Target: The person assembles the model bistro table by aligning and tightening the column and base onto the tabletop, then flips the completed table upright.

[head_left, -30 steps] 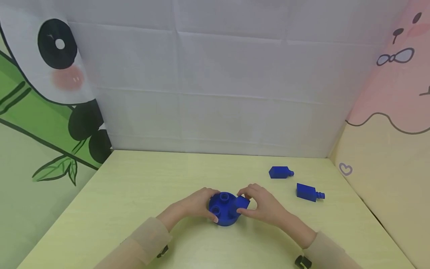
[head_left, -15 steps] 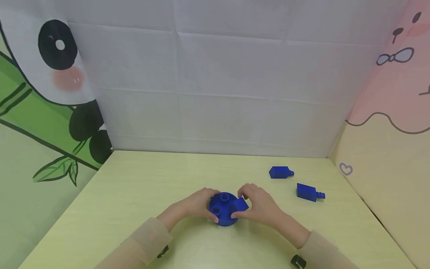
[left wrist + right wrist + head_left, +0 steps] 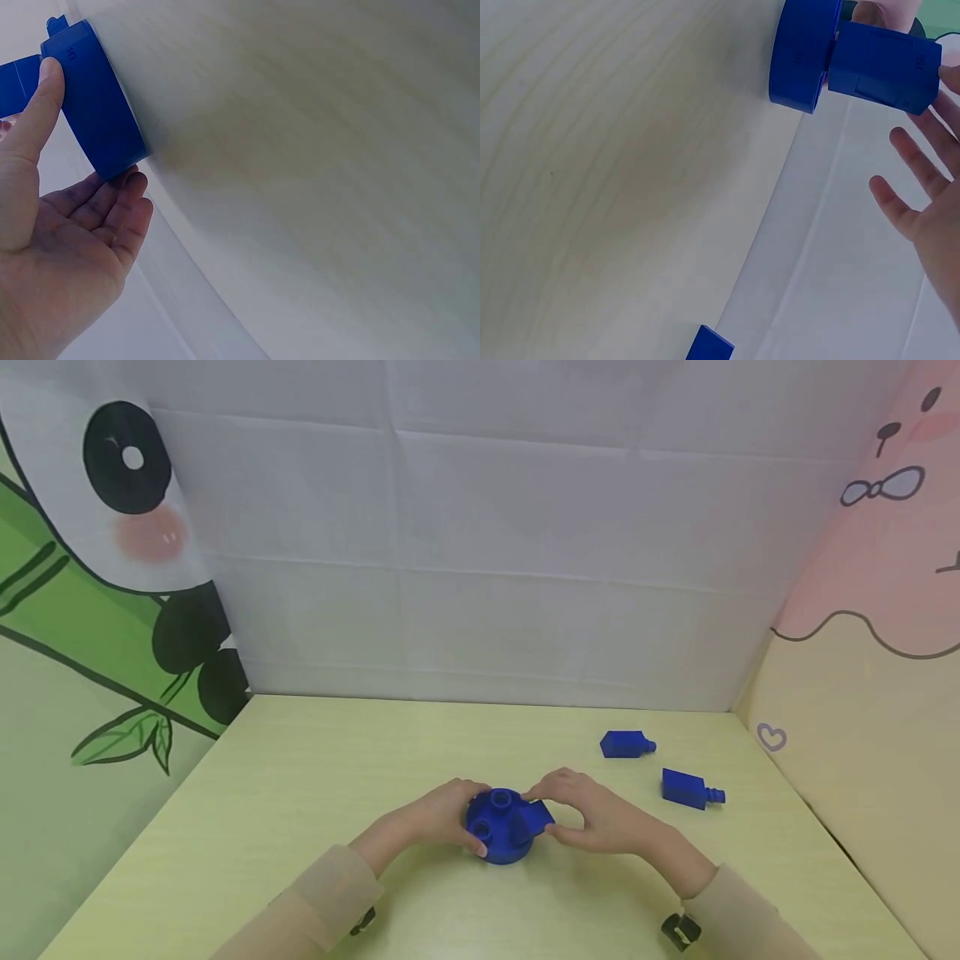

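A round blue base (image 3: 506, 853) with hollow sockets on top sits on the table. My left hand (image 3: 442, 810) grips its left side; in the left wrist view, the thumb (image 3: 43, 101) lies against the top face and the other fingers are at the rim. A blue angular block (image 3: 535, 818) stands on the right part of the base. My right hand (image 3: 596, 814) holds this block, a finger at its far side and the thumb at its near right corner. In the right wrist view the block (image 3: 885, 69) meets the base, while the lower fingers spread free of it.
Two more blue blocks lie to the right: one with a short knob (image 3: 622, 744) farther back, one with a ridged stem (image 3: 684, 789) nearer. A white sheet (image 3: 480, 568) rises behind the yellowish table (image 3: 337, 735), with cartoon-printed walls on both sides.
My right thumb moved inward along the block, then back out to its right corner, and the block has turned a little on the base. The left hand and base stay put.
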{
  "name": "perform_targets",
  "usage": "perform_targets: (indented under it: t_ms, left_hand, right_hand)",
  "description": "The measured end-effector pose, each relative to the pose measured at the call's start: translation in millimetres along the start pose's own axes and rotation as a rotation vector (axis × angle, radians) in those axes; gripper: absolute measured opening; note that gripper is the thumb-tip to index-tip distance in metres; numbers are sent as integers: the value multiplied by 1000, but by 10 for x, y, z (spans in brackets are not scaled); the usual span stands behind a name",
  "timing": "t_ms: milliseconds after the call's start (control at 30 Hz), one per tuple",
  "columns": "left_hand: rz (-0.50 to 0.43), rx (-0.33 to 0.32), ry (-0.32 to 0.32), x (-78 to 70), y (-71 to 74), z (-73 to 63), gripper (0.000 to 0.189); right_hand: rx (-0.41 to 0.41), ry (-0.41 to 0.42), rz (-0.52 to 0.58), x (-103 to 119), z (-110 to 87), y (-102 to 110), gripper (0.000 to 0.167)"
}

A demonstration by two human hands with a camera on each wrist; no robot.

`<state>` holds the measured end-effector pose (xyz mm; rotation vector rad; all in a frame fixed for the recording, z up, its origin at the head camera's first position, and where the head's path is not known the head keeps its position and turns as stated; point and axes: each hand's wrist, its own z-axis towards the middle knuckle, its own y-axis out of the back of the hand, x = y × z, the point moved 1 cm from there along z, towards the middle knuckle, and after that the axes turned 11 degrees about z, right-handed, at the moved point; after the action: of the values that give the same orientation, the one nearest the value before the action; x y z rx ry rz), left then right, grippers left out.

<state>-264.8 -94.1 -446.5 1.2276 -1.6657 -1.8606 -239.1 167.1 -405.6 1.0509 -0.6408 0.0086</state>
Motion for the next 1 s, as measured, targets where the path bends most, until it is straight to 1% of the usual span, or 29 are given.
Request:
perform_targets:
  t_ms: [33,167,267,500,567,700,800,867,1000]
  left_hand:
    - [-3,2,4,-3,3,-3,89]
    - [2,2,6,-1,1,-5,89]
    - [8,0,2,5,-5,-3,89]
    - [11,-1,-5,9,-8,-4,88]
    - [13,-5,-10,9,-7,-3,88]
    - [9,-8,-16,7,-2,-7,87]
    - [3,-5,-14,5,2,-11,87]
    - [3,-3,-11,5,3,-13,87]
    - [2,-1,-12,6,1,-14,86]
  right_hand:
    - [-1,13,-9,-10,0,-7,36]
    - [-11,-8,-12,-38,8,-52,32]
    - [-23,-37,-4,-36,20,-94,33]
    - [-36,-77,2,5,74,-176,37]
    - [-50,-107,2,3,92,-197,39]
    - [-94,-198,-4,6,153,-245,44]
    - [-143,-265,-27,10,213,-295,46]
    - [-176,-294,-37,11,253,-333,45]
    - [-208,-362,-23,13,321,-403,46]
